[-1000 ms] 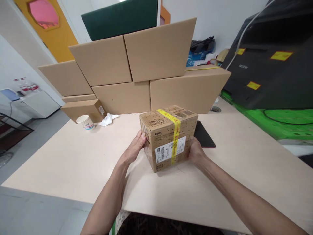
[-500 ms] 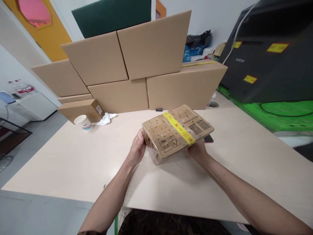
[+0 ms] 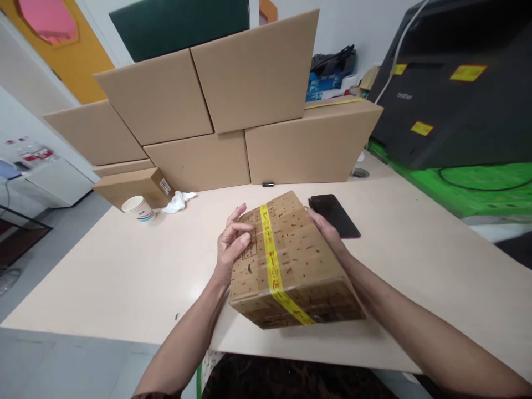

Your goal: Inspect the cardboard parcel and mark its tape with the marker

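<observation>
Between my two hands a brown cardboard box [image 3: 291, 244] is held tilted over the table, a yellow tape strip [image 3: 270, 249] running across its top and down the near side. My left hand [image 3: 233, 241] lies on the box's left edge, thumb and fingers resting on the top face. Along the far right side my right hand [image 3: 326, 227] grips the box; most of its fingers are hidden behind it. Just beyond that hand a flat black tablet-like object [image 3: 336, 216] lies on the table.
Large cardboard boxes [image 3: 257, 77] are stacked along the back. A paper cup [image 3: 138, 209], crumpled tissue [image 3: 178, 202] and a smaller box [image 3: 133, 185] stand at the left. A short black cylinder [image 3: 268, 184] lies near the stack. At right is a dark Brother-branded case [image 3: 457, 111].
The box has been turned and tipped in my hands, showing a different face, and has come nearer. My left fingers have moved onto its top. The black flat object is now uncovered.
</observation>
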Demonstrator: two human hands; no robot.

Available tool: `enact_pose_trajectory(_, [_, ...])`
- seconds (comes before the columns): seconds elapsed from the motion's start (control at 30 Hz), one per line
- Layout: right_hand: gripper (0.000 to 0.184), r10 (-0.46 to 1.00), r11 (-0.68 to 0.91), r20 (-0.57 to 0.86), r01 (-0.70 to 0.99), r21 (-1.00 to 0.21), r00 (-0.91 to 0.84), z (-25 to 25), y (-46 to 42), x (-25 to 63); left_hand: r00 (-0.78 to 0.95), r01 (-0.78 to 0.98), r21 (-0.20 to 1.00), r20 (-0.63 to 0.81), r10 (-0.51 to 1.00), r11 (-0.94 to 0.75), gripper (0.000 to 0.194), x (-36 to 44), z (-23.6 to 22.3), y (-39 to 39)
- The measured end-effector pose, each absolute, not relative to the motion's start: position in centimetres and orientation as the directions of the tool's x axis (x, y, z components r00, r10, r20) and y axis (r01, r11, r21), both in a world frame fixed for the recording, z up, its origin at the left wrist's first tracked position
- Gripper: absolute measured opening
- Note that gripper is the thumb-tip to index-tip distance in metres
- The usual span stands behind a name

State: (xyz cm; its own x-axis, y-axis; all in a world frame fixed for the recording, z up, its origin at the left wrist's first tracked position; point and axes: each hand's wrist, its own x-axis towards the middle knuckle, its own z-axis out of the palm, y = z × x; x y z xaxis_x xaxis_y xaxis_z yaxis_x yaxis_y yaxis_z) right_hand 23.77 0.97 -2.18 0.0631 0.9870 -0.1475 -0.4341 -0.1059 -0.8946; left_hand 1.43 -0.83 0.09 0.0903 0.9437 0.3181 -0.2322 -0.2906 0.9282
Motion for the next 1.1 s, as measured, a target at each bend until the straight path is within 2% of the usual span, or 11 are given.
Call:
enact_pose_trajectory(0.13, [0.024, 0.985, -0.120, -0.165, -0.484, -0.867, 0.051, -0.8, 0.9, 23.5, 0.058, -0.322, 0.946, 0.063, 0.996, -0.041, 0.073, 2.4, -0.5, -0.8])
enact_pose_trajectory(0.2, [0.026, 0.988, -0.036, -0.102, -0.473, -0.880, 0.114, -0.7, 1.2, 24.0, 0.051, -0.289, 0.955, -0.059, 0.997, 0.071, 0.082, 2.8, -0.6, -0.7])
enact_pose_trajectory(0.27, [0.028, 0.980, 0.077, -0.012, -0.436, -0.897, 0.197, -1.0, 1.7, 24.6, 0.139, -0.274, 0.943, -0.156, 0.978, 0.189, 0.076, 3.1, -0.5, -0.7])
enact_pose_trajectory(0.37, [0.027, 0.958, 0.202, 0.101, -0.383, -0.901, 0.268, -1.6, 2.1, 25.1, 0.361, -0.346, 0.852, -0.264, 0.894, 0.392, 0.067, 3.0, -0.6, -0.4])
enact_pose_trajectory(0.47, [0.025, 0.955, 0.228, 0.129, -0.384, -0.895, 0.266, -1.9, 1.9, 25.3, 0.459, -0.441, 0.737, -0.305, 0.834, 0.512, 0.061, 2.7, -1.0, -0.3])
enact_pose_trajectory(0.57, [0.026, 0.966, 0.210, 0.128, -0.392, -0.896, 0.223, -1.6, 1.4, 25.3, 0.517, -0.463, 0.677, -0.318, 0.795, 0.572, 0.052, 2.4, -1.4, -0.3])
enact_pose_trajectory(0.67, [0.030, 0.973, 0.190, 0.129, -0.352, -0.916, 0.189, -1.1, 1.0, 25.0, 0.530, -0.473, 0.653, -0.326, 0.783, 0.592, 0.046, 2.1, -1.0, -0.5])
enact_pose_trajectory(0.77, [0.037, 0.976, 0.158, 0.100, -0.319, -0.934, 0.191, -1.3, 0.9, 24.7, 0.462, -0.503, 0.658, -0.342, 0.818, 0.560, 0.048, 1.6, 0.0, -0.4])
enact_pose_trajectory(0.87, [0.048, 0.983, 0.110, 0.050, -0.345, -0.932, 0.176, -1.9, 1.0, 24.5, 0.271, -0.518, 0.743, -0.326, 0.905, 0.423, 0.052, 0.8, 0.8, 0.3])
enact_pose_trajectory(1.0, [0.050, 0.990, 0.119, 0.091, -0.308, -0.944, 0.103, -2.6, 0.9, 24.2, -0.077, -0.430, 0.891, -0.195, 0.978, 0.143, 0.063, -0.7, 0.9, 1.5])
enact_pose_trajectory(1.1, [0.045, 0.994, 0.105, 0.095, -0.333, -0.937, 0.046, -2.8, 0.9, 23.9, -0.124, -0.384, 0.913, -0.199, 0.972, 0.138, 0.067, -1.4, 1.1, 1.8])
